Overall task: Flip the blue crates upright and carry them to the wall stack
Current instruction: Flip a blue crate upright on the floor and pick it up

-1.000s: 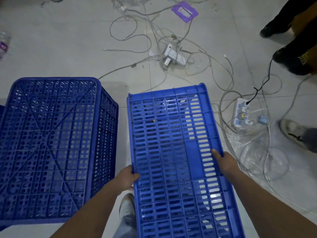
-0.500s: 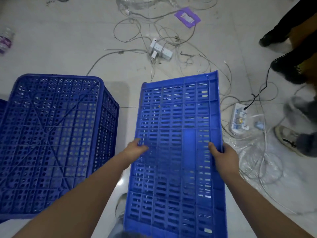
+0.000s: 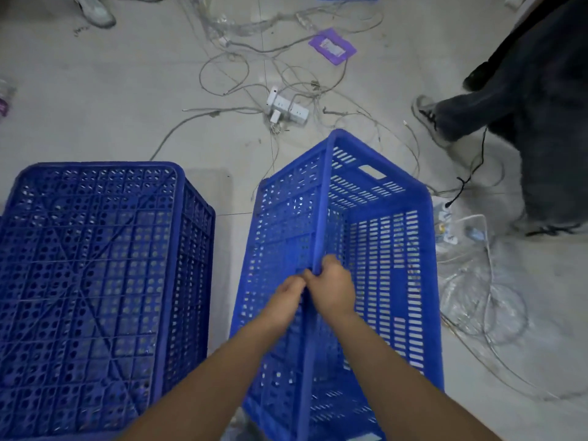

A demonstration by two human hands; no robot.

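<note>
A blue slatted crate (image 3: 388,265) stands tilted on the floor at centre right, its open side turned to the right so I see into it. My left hand (image 3: 286,297) and my right hand (image 3: 334,286) sit close together on its raised upper rim, both closed on that edge. A second blue crate (image 3: 92,281) rests upside down on the left, its perforated base facing up, a narrow gap apart from the held one.
Tangled grey cables and a white power strip (image 3: 286,106) litter the tiled floor beyond the crates. Another strip and clear plastic (image 3: 471,275) lie right of the held crate. A person's dark-trousered legs (image 3: 515,100) stand at far right; a purple packet (image 3: 332,46) lies at the back.
The crate has rolled from flat onto its side, showing its inside. My hands slid from its two long edges to meet on the raised rim. A person's leg stepped in at right.
</note>
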